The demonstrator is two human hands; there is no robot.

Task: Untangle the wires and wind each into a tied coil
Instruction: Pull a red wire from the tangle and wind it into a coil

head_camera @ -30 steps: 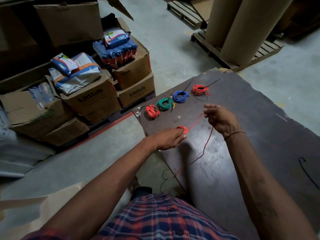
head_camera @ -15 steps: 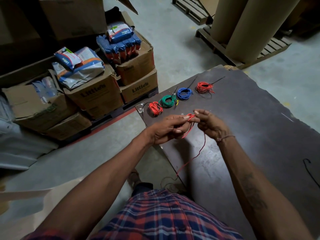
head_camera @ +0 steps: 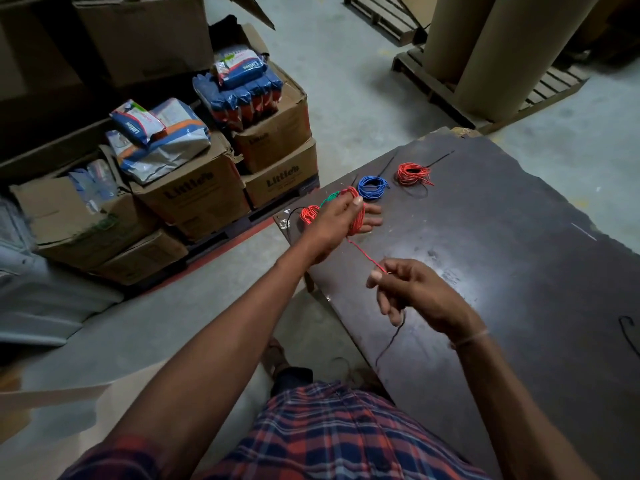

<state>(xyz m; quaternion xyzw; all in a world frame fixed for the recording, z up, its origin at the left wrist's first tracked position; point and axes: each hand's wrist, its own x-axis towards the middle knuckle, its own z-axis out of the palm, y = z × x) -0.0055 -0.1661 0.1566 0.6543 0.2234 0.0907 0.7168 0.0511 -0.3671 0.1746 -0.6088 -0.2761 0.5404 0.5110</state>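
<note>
The red wire (head_camera: 358,216) is wound in several loops around the fingers of the left hand (head_camera: 337,221), which is raised over the far left corner of the dark table (head_camera: 519,271). The thumb lies on top of the loops and the fingers extend through them. From the bottom of the loops a single taut strand runs down and to the right to the right hand (head_camera: 414,294), which pinches it between thumb and forefinger; the remaining fingers are loosely curled. Below the right hand the wire continues as a dark line toward the near table edge.

Four finished coils lie in a row on the table along its far left edge. From left to right: a red coil (head_camera: 309,213) just beside the left wrist, a green coil (head_camera: 330,198) mostly hidden behind the left hand, a blue coil (head_camera: 373,187), and a second red coil (head_camera: 414,173) farthest right. Thin black ties project from the blue and far red coils.

Left of the table, cardboard boxes (head_camera: 194,195) printed "Little's" are stacked on the concrete floor, with blue packets (head_camera: 242,95) on top. Far right, large cardboard rolls (head_camera: 512,53) stand on a wooden pallet (head_camera: 450,95). A plaid shirt (head_camera: 329,434) fills the near edge.
</note>
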